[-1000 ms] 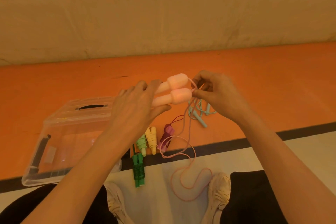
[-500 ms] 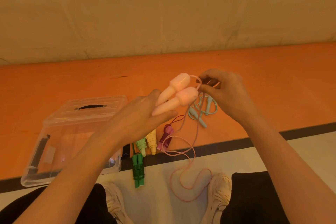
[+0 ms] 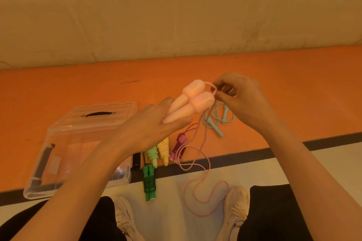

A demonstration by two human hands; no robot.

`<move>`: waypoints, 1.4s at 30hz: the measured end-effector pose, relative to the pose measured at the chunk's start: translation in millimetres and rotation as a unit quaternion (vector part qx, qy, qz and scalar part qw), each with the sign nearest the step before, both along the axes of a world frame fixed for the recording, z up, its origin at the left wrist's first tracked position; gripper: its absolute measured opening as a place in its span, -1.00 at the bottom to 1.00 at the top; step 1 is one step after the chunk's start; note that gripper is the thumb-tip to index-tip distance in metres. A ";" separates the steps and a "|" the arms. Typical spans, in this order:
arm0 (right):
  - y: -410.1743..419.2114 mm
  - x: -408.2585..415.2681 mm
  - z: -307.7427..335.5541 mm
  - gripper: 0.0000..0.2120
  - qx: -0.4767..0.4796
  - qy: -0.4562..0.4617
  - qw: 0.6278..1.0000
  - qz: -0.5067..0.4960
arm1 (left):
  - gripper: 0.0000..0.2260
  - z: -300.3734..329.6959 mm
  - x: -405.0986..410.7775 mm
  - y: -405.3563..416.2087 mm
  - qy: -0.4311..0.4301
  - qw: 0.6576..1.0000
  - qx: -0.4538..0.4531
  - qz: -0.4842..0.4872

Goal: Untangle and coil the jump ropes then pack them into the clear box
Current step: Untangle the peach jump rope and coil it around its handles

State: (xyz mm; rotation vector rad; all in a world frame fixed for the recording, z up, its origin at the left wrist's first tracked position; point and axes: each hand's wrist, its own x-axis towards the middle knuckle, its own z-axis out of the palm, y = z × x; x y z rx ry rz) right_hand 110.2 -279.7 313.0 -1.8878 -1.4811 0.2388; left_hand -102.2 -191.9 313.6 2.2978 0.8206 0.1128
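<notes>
- Two pink handles [image 3: 193, 101], side by side, lie gripped in the left hand [image 3: 156, 123]; vs. 1 s ago they tilt more upright, heads up toward the wall.
- R. hand [image 3: 238, 97] pinches the pink cord [image 3: 197, 162] just beside the handle heads; it sits higher than before, so prob. starting the first wrap.
- Cord's slack hangs down and loops on the floor betw. the shoes [image 3: 236, 204]: coiling barely begun.
- Clear box [image 3: 78, 139] at left, lid on; green rope [image 3: 149, 182], pale green rope [image 3: 152, 155], yellow rope [image 3: 164, 149], magenta rope [image 3: 180, 147] already bundled beside it; teal rope [image 3: 217, 118] loose further back, none packed.
</notes>
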 end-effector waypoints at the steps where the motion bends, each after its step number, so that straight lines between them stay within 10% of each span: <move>1: -0.5 -1.0 1.7 -0.91 -0.001 0.052 0.999 0.003 | -0.59 -0.6 0.6 -0.7 -0.014 1.000 -0.009 -0.004; 6: -6.3 -4.9 11.1 -0.89 0.014 0.276 0.960 0.052 | -0.53 -4.8 5.1 -5.3 -0.085 0.992 -0.096 -0.006; 13: -8.8 -5.6 10.8 -0.90 0.017 0.323 0.945 0.057 | -0.60 -13.8 14.5 -13.6 -0.140 0.966 -0.213 -0.036; 20: -8.7 -8.0 10.0 -0.81 0.002 0.263 0.964 0.025 | -0.71 -13.8 14.3 -8.9 -0.041 0.999 -0.010 0.003; 31: 2.6 -28.2 -0.5 -0.31 -0.026 0.689 0.722 0.060 | -0.70 -8.4 27.2 -15.1 -0.074 0.994 0.054 0.064; 42: 6.3 -37.0 6.4 -0.66 0.057 0.650 0.757 -0.034 | -0.66 -1.3 27.8 -7.4 -0.076 0.991 -0.099 0.055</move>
